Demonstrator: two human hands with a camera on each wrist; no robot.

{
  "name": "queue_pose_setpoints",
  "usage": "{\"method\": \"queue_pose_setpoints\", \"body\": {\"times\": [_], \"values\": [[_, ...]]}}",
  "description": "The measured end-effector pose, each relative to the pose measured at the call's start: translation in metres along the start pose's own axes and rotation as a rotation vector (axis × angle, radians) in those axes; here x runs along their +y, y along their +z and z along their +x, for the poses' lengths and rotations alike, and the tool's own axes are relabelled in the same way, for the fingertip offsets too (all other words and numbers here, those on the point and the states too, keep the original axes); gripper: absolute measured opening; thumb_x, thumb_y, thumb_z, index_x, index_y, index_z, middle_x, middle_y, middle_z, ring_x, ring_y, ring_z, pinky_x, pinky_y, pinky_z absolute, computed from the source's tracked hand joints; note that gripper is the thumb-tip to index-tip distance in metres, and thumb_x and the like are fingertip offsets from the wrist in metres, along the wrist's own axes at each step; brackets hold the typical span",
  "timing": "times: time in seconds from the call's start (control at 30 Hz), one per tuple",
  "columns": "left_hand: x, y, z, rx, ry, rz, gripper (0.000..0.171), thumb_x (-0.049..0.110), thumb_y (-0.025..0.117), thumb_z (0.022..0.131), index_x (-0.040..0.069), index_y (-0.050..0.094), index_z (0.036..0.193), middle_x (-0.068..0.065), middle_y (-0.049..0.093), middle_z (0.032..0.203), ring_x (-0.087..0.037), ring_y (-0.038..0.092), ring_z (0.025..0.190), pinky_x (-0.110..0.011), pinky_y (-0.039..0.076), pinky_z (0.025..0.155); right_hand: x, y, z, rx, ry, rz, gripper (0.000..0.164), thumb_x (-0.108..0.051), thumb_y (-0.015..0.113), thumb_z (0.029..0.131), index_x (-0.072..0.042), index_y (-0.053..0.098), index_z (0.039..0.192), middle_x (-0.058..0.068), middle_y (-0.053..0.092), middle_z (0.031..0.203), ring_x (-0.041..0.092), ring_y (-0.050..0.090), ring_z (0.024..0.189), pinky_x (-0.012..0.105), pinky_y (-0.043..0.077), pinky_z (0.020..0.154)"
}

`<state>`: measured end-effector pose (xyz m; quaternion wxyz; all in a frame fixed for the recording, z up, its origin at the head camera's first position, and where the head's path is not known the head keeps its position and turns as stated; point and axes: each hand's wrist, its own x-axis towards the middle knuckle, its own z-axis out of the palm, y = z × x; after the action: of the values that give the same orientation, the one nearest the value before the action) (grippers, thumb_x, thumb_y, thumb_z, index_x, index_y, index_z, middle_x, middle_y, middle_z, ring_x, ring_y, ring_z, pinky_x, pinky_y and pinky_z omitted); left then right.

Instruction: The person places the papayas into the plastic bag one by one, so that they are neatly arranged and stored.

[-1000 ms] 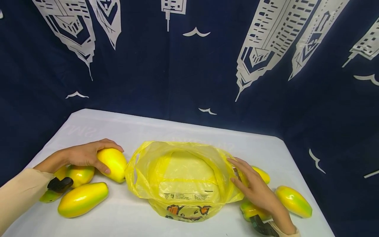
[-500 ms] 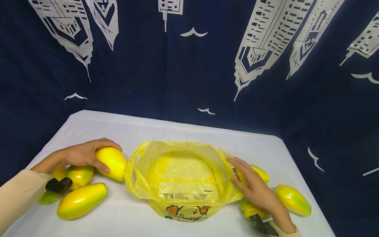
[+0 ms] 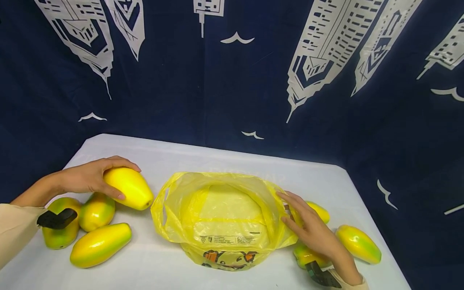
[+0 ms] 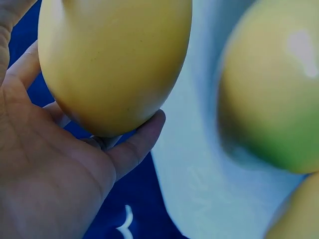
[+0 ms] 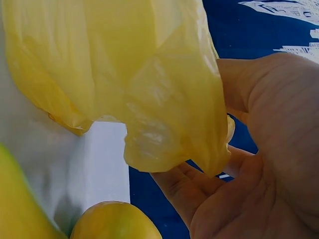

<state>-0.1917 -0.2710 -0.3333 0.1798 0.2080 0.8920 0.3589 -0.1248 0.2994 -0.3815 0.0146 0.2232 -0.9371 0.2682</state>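
Observation:
My left hand grips a yellow papaya, thumb on its near side and fingers over its far side. The papaya is raised off the table, its tip close to the left rim of a yellow plastic bag. In the left wrist view the papaya fills the space over the palm. The bag stands with its mouth spread wide, a printed cartoon on its front. My right hand holds the bag's right rim at the handle; in the right wrist view thumb and fingers are on both sides of the plastic.
Under and beside my left hand lie several yellow-green papayas, among them a long one and a rounder one. Right of the bag are more papayas, one at the far right. A white cloth covers the table; a dark blue curtain hangs behind.
My left hand has lifted the papaya from the table, moving it up and slightly left, which uncovers the papayas beneath. The right hand and the bag stay where they were.

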Motion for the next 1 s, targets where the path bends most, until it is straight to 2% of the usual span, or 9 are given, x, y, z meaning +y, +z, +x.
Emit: {"method": "queue_pose_setpoints", "body": {"times": [0.2, 0.43, 0.63, 0.77, 1.0], "values": [[0.014, -0.010, -0.003, 0.048, 0.038, 0.051, 0.067, 0.027, 0.087, 0.077, 0.027, 0.056, 0.136, -0.003, 0.048, 0.139, -0.019, 0.050, 0.110, -0.026, 0.048, 0.084, 0.000, -0.001, 0.000, 0.008, -0.025, -0.008, 0.064, -0.022, 0.065, 0.099, -0.034, 0.036, 0.154, 0.006, 0.038, 0.159, 0.030, 0.058, 0.128, 0.053, 0.050, 0.101], [0.039, -0.024, 0.000, 0.055, 0.066, 0.073, 0.069, 0.026, 0.088, 0.077, 0.027, 0.055, 0.137, -0.003, 0.046, 0.141, -0.027, 0.047, 0.112, -0.030, 0.049, 0.083, -0.001, -0.002, -0.001, 0.010, -0.022, -0.002, 0.064, -0.022, 0.064, 0.099, -0.034, 0.035, 0.155, 0.003, 0.037, 0.160, 0.029, 0.057, 0.129, 0.051, 0.051, 0.101], [0.063, -0.030, 0.007, 0.050, 0.116, 0.122, 0.069, 0.029, 0.089, 0.076, 0.028, 0.055, 0.137, -0.003, 0.047, 0.140, -0.028, 0.045, 0.113, -0.032, 0.049, 0.083, -0.002, -0.002, -0.001, 0.005, -0.014, -0.001, 0.063, -0.024, 0.064, 0.100, -0.035, 0.034, 0.155, 0.003, 0.037, 0.160, 0.029, 0.057, 0.130, 0.052, 0.050, 0.102], [0.082, -0.028, 0.015, 0.018, 0.155, 0.132, 0.068, 0.029, 0.089, 0.075, 0.028, 0.057, 0.136, -0.002, 0.047, 0.141, -0.027, 0.045, 0.115, -0.033, 0.050, 0.084, -0.001, -0.003, -0.001, 0.002, -0.007, -0.007, 0.064, -0.025, 0.064, 0.100, -0.035, 0.033, 0.155, 0.003, 0.036, 0.160, 0.030, 0.055, 0.132, 0.052, 0.049, 0.103], [0.114, -0.016, 0.034, -0.080, 0.241, 0.061, 0.064, 0.028, 0.090, 0.075, 0.026, 0.061, 0.132, -0.003, 0.048, 0.138, -0.029, 0.045, 0.118, -0.042, 0.050, 0.088, -0.002, -0.003, -0.002, 0.011, -0.024, -0.011, 0.064, -0.023, 0.064, 0.100, -0.033, 0.034, 0.155, 0.004, 0.037, 0.160, 0.029, 0.058, 0.128, 0.051, 0.051, 0.101]]}}
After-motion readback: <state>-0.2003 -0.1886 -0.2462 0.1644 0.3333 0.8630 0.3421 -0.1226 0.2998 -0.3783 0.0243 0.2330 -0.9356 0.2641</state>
